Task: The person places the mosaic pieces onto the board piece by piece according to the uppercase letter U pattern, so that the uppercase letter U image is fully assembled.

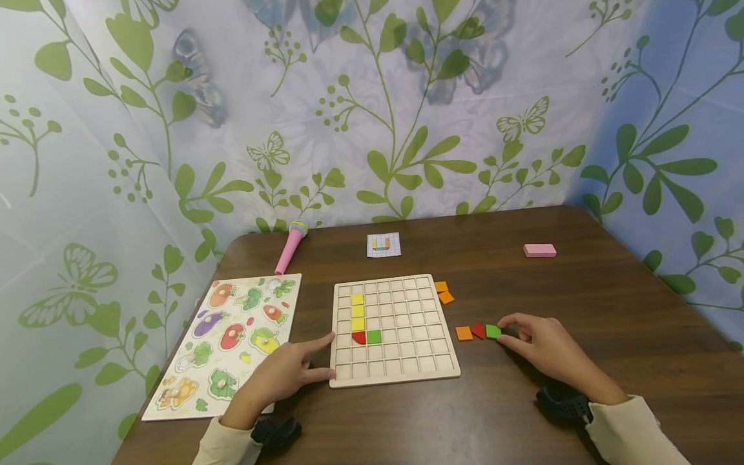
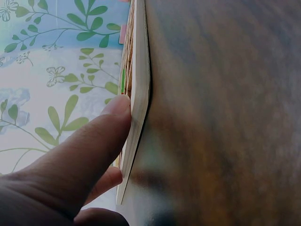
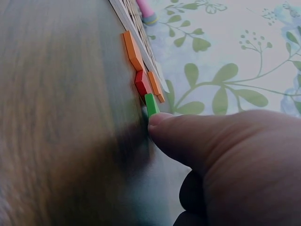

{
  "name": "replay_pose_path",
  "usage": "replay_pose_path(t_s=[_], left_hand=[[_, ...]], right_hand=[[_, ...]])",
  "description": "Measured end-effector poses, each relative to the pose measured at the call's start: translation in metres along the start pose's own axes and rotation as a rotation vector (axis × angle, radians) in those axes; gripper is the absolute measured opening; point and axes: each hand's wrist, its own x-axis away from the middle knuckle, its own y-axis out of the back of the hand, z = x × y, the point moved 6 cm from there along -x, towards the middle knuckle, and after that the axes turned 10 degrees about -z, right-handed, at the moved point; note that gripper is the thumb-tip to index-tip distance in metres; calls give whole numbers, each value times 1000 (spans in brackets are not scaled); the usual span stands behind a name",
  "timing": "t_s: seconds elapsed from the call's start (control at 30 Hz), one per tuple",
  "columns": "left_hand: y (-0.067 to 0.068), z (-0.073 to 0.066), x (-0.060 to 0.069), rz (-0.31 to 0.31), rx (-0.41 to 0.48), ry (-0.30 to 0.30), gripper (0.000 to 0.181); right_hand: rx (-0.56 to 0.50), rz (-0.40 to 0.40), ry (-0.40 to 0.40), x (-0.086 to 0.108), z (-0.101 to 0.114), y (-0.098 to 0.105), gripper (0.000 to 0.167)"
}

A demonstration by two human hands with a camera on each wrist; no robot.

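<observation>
My right hand [image 1: 543,345] pinches a green square tile [image 1: 493,332] between thumb and index finger, right of the wooden grid board [image 1: 395,380]. In the right wrist view the thumb lies against that tile's near end. A red tile [image 1: 478,331] and an orange square tile [image 1: 464,333] lie in a row beside it. My left hand [image 1: 285,368] touches the board's left edge with extended thumb and index finger. On the board, yellow square tiles [image 1: 357,311] form a column above a red rounded tile [image 1: 359,338], with another green square [image 1: 374,337] next to it.
Two orange tiles [image 1: 444,296] lie by the board's upper right edge. A pattern card [image 1: 391,252] and pink microphone [image 1: 289,248] are farther back. A vegetable puzzle board [image 1: 232,381] lies at left, a pink block [image 1: 540,250] at back right.
</observation>
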Motion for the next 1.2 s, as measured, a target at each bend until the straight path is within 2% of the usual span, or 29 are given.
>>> replay_pose_path(t_s=[0.27,0.6,0.87,1.2], left_hand=[[1,-2,-1,-6,-1,-15,74],[1,-2,0,-9,-4,-19,74],[0,0,0,-8,0,-14,75],[0,0,0,-8,-8,-27,75]], right_hand=[[-15,-37,12,0,1,2,22],[-68,-115,66,-1,10,-2,21],[-118,-87,15,-3,16,-9,22],[-152,-38,42,-8,30,-23,20]])
